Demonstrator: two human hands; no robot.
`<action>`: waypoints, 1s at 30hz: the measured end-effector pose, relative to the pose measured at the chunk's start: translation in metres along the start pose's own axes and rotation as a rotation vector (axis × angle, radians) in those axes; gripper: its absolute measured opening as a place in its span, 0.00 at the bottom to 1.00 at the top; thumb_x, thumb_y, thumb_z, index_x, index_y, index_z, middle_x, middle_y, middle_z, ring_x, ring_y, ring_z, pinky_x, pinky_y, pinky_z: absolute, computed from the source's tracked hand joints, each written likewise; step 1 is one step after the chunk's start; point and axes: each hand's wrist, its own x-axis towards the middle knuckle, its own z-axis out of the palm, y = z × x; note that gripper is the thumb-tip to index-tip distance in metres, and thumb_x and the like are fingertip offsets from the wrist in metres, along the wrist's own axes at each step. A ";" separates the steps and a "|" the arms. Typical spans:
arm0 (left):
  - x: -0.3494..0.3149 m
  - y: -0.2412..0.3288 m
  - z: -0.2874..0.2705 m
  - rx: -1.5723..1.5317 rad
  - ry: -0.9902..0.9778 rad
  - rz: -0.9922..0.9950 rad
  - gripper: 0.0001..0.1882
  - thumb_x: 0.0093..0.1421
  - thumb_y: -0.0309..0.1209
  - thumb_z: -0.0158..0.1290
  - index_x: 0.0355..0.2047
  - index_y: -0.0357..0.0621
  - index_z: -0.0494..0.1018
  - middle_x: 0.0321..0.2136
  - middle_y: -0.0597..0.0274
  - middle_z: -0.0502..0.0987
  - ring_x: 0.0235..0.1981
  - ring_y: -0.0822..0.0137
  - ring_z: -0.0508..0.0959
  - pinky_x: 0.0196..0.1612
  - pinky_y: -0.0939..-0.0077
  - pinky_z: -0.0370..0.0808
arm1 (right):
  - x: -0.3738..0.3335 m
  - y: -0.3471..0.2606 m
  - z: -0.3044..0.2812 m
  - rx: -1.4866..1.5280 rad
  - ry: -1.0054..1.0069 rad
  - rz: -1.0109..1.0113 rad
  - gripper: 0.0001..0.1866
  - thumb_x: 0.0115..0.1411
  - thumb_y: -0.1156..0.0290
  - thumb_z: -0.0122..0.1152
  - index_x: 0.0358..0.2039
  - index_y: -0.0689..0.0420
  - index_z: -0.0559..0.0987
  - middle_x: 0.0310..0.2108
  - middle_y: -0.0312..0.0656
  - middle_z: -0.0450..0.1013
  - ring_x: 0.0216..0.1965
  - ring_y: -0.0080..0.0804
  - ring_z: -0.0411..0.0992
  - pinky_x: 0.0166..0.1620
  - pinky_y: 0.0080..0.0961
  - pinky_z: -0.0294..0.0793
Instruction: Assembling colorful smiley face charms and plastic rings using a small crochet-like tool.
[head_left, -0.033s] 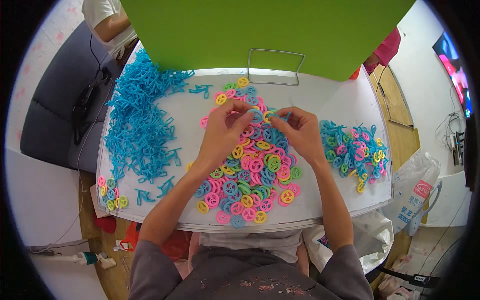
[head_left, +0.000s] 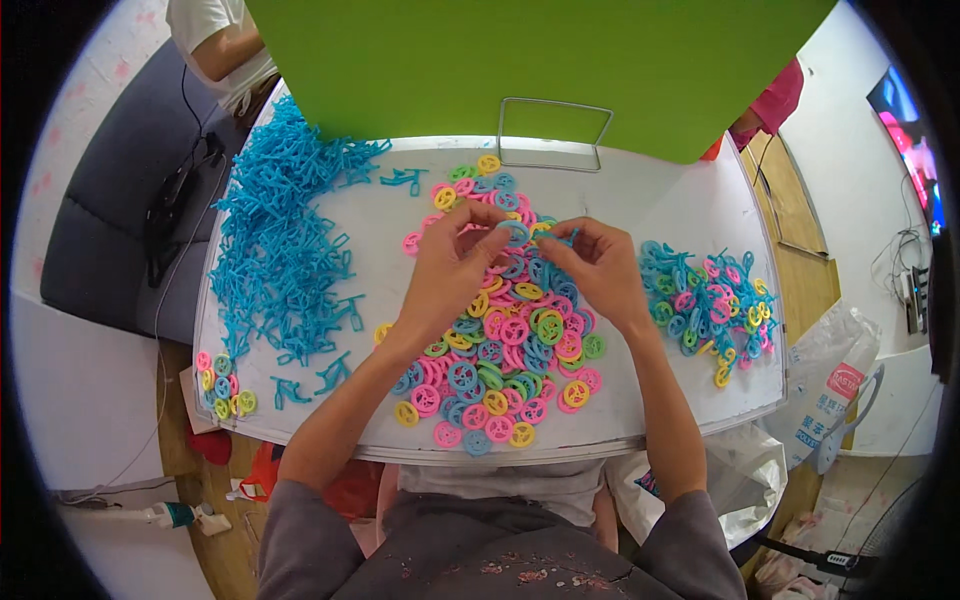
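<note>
Over the middle of the table, my left hand [head_left: 455, 255] pinches a small blue spoked wheel [head_left: 514, 233] between thumb and fingers. Just to its right, my right hand [head_left: 598, 262] grips a thin blue plastic frame piece [head_left: 560, 238], mostly covered by the fingers. The two parts are close together; whether they touch, I cannot tell. Below both hands spreads a heap of pink, blue, green and yellow wheels [head_left: 513, 331]. At the left lies a large pile of blue frame pieces [head_left: 275, 240].
A pile of blue pieces with coloured wheels [head_left: 715, 305] sits at the right. Several wheels [head_left: 222, 385] stand in rows at the near left corner. A green panel [head_left: 540, 70] and wire stand [head_left: 555, 165] are at the back. Other people's arms show behind the panel.
My right hand has shifted very slightly left, bringing the blue frame piece a little closer to the wheel in my left hand.
</note>
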 end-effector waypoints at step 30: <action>-0.015 -0.009 0.013 -0.100 0.030 0.004 0.05 0.60 0.16 0.46 0.34 0.38 0.66 0.31 0.63 0.73 0.31 0.78 0.74 0.28 0.84 0.72 | -0.006 -0.006 0.002 0.417 -0.341 0.364 0.11 0.59 0.64 0.62 0.31 0.60 0.79 0.22 0.31 0.72 0.21 0.12 0.65 0.23 0.12 0.62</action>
